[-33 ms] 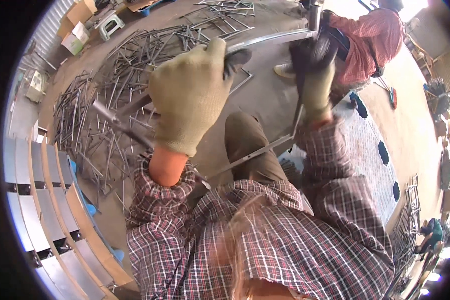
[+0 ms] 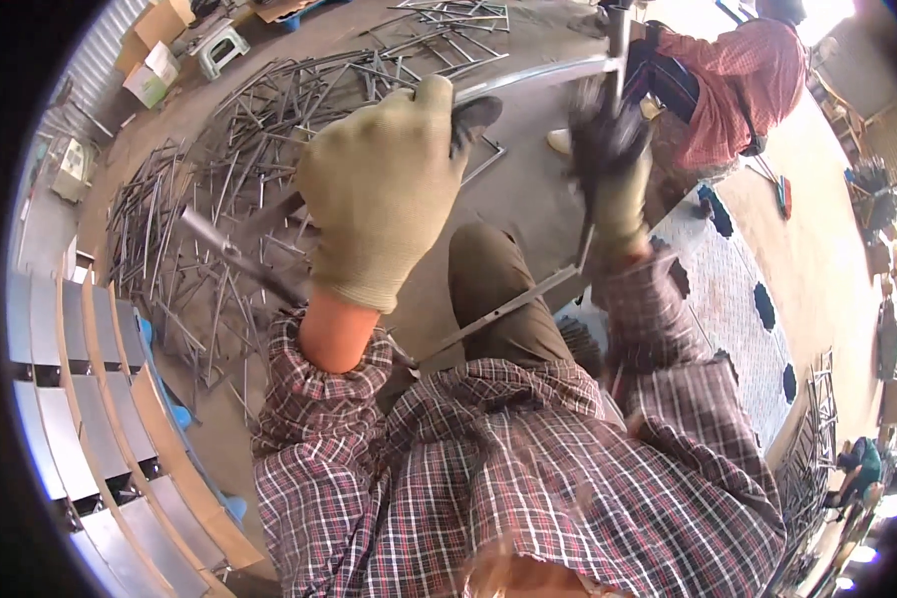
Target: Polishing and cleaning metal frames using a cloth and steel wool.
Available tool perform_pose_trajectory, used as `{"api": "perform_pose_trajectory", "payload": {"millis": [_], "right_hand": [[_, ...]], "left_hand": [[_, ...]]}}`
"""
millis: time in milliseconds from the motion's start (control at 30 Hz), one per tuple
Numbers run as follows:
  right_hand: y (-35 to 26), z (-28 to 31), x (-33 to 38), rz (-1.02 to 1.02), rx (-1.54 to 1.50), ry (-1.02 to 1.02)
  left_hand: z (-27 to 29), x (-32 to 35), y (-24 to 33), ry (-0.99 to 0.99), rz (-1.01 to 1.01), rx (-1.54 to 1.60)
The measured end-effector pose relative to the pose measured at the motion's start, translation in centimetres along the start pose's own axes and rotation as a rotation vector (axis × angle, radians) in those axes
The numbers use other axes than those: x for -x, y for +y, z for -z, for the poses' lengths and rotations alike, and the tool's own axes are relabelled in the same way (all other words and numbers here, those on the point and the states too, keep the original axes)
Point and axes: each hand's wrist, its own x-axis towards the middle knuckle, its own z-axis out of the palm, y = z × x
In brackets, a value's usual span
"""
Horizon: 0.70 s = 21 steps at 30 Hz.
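Note:
My left hand (image 2: 379, 189), in a pale glove with a dark palm side, is closed around a metal tube frame (image 2: 543, 75). Its curved top bar runs from that grip to an upright post at the right. A lower bar of the frame crosses in front of my knee, and a tube end sticks out left of my wrist. At the right side of the frame is my right hand (image 2: 610, 164), gloved alike. Motion smears its fingers, so whether they grip the side bar or only touch it does not show.
A tangled heap of metal frames (image 2: 209, 189) covers the floor at left. Stacked flat panels (image 2: 100, 399) stand at lower left. A co-worker in a red checked shirt (image 2: 743, 90) is close at upper right, beside a pale blue perforated sheet (image 2: 733, 289). A white stool (image 2: 217, 50) stands far left.
My right hand has shifted slightly left and down along the frame's right side. The frame's right post has tilted or moved a little left. My left hand keeps its grip, almost unmoved.

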Motion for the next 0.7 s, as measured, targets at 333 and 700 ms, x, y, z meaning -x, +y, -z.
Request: {"api": "perform_pose_trajectory", "payload": {"millis": [333,700], "right_hand": [[-2.4,3.5,-1.7,0.032,-0.073,-0.088],[5.8,2.5,11.2,-0.556,-0.298,-0.013]], "left_hand": [[-1.2,-2.2,2.7,0.018,-0.093,-0.045],[-0.9,-1.2,0.8,-0.006,0.049,-0.169]]}}
